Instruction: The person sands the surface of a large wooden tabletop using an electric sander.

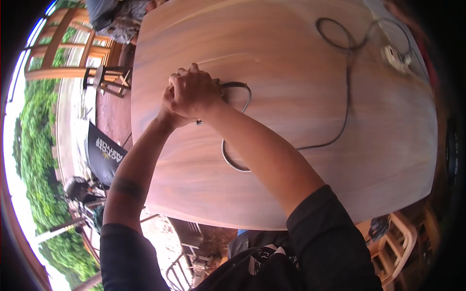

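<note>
My right hand (194,92) is closed over the top of a corded tool (199,122), fingers curled. Just below and partly behind it, my left hand (171,114) is closed around the same tool. Both hands hide nearly all of it, so its exact kind does not show. It is on or just above the left part of a wooden tabletop (291,116) with pale, dusty-looking streaks. A dark cord (348,92) leaves the tool, loops under my right forearm and runs across the wood to the far right.
A pale power outlet block (397,59) lies by the table's right edge, with coiled cord beside it. Beyond the left edge stand a wooden stool (109,80) and a dark printed cover (104,150). A person (119,22) is at the upper left. A wooden chair (395,242) stands at lower right.
</note>
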The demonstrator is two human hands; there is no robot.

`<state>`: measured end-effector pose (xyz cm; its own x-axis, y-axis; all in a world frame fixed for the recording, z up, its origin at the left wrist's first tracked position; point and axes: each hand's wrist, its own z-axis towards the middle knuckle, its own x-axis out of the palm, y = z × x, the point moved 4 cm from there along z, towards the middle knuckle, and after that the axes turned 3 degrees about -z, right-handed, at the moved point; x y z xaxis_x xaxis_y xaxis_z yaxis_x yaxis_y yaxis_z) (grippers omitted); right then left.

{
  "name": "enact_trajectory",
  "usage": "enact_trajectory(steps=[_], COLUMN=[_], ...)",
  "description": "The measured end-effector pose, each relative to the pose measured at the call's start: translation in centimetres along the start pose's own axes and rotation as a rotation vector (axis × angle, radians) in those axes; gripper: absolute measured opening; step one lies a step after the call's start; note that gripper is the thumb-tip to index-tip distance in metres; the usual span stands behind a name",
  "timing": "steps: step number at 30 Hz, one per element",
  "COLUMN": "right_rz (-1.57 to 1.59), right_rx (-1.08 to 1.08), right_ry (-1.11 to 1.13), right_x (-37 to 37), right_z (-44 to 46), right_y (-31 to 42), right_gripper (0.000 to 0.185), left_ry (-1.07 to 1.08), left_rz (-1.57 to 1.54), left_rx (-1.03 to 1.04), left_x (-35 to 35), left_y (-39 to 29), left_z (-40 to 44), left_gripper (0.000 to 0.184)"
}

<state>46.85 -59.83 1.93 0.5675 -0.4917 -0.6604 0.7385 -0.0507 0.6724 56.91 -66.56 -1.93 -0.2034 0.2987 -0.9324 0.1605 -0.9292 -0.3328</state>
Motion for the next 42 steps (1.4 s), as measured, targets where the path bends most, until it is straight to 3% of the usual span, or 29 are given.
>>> enact_trajectory(steps=[10,15,23,42], right_rz=[-0.035,-0.042,-0.045,-0.179], right_rx=[0.027,0.057,0.106,0.240], right_ry=[0.014,-0.013,-0.075,-0.269], right_x=[-8.4,-12.7,-19.9,-36.4], right_z=[-4.5,-6.1,-9.3,-16.5], right_y=[-5.9,-9.1,-14.6,-28.4], right_gripper=[0.034,0.034,0.031,0.029], left_ry=[0.055,0.008,-0.043,0.102], left_rz=[-0.025,-0.068,0.194,-0.259], left_rx=[-0.040,0.046,0.266,0.369], left_x=[3.1,4.7,8.8,16.9], left_y=[-10.7,-15.0,-21.0,-36.9], left_z=[6.7,10.3,15.8,31.5], left_gripper=[0.050,0.047,0.049,0.049])
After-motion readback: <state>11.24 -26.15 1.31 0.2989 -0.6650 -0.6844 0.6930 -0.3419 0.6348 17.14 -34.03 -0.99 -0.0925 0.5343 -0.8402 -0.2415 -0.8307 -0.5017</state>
